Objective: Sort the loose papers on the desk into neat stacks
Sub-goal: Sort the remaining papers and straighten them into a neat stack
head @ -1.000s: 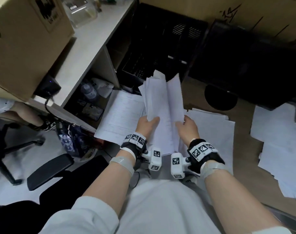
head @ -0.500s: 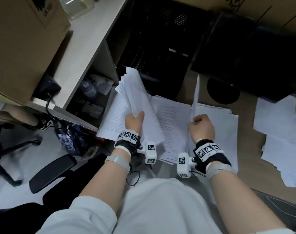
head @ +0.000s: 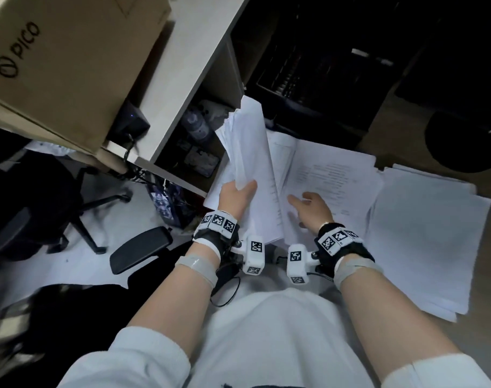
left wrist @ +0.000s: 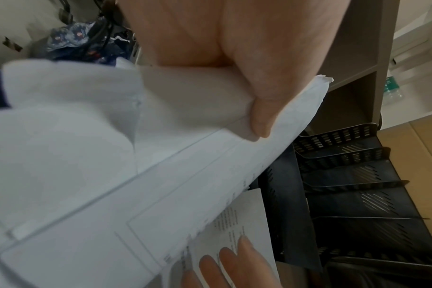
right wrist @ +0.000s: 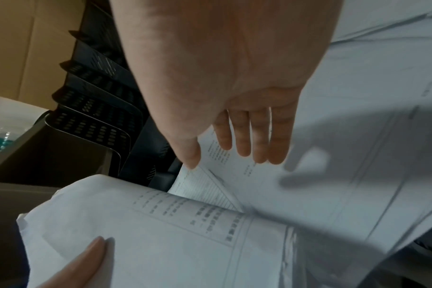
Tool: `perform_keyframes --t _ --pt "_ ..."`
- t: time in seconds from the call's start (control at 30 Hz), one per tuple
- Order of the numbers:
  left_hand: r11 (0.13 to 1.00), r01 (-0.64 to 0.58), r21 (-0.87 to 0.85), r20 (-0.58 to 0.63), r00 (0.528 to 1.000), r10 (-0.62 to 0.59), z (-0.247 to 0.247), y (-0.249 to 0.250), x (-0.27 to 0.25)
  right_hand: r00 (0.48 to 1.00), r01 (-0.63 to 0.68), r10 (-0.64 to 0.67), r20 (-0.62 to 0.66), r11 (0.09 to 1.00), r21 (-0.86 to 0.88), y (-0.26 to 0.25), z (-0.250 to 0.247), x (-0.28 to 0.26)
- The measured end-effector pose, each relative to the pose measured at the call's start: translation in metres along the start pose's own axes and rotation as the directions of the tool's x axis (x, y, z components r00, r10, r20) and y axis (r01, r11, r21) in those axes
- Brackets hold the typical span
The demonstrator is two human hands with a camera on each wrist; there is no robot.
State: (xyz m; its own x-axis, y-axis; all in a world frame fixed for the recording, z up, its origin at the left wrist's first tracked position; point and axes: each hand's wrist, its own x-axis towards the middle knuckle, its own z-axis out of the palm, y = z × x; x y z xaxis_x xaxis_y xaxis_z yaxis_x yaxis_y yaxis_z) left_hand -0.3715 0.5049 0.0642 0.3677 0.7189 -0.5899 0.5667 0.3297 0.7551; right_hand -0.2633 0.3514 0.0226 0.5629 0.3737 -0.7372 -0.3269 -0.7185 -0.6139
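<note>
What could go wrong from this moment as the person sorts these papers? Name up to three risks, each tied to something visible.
1. The left hand grips the raised sheaf of papers near one end only; its far end fans out, so sheets may slip free.
2. The printed stack under the open right hand lies skewed, so added sheets may land unaligned.
3. The blank stack seems to overhang the desk's near edge and might slide off.
</note>
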Motion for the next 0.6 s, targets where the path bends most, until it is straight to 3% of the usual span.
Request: perform_keyframes --t 0.17,0.27,0.4,0.5,0.6 --pt "0.998 0.025 -0.057 0.078 0.997 -0.02 0.019 0.004 -0.004 0.999 0.019 -0.018 -0.039 0.999 0.03 0.006 -0.025 -0.009" --pt "0.999 0.038 -0.005 0.182 0.983 -0.036 0.036 0.014 -0.014 0.99 0.141 -0.143 0.003 0.981 0.133 -0.002 -0.037 -0.019" --pt "0.995 -0.044 0.087 0.265 0.964 0.019 0.05 0.028 -0.023 0.959 0.269 -0.28 0.048 0.949 0.164 -0.016 -0.045 -0.031" --pt "0.993 -0.068 0.099 0.291 0.956 0.036 0.057 0.03 -0.024 0.962 0.258 -0.263 0.075 0.964 0.066 -0.014 -0.051 -0.037" --pt "0.995 -0.028 0.091 0.294 0.956 0.0 0.061 0.03 -0.028 0.971 0.241 -0.239 -0.025 0.967 0.085 -0.008 -0.054 -0.041"
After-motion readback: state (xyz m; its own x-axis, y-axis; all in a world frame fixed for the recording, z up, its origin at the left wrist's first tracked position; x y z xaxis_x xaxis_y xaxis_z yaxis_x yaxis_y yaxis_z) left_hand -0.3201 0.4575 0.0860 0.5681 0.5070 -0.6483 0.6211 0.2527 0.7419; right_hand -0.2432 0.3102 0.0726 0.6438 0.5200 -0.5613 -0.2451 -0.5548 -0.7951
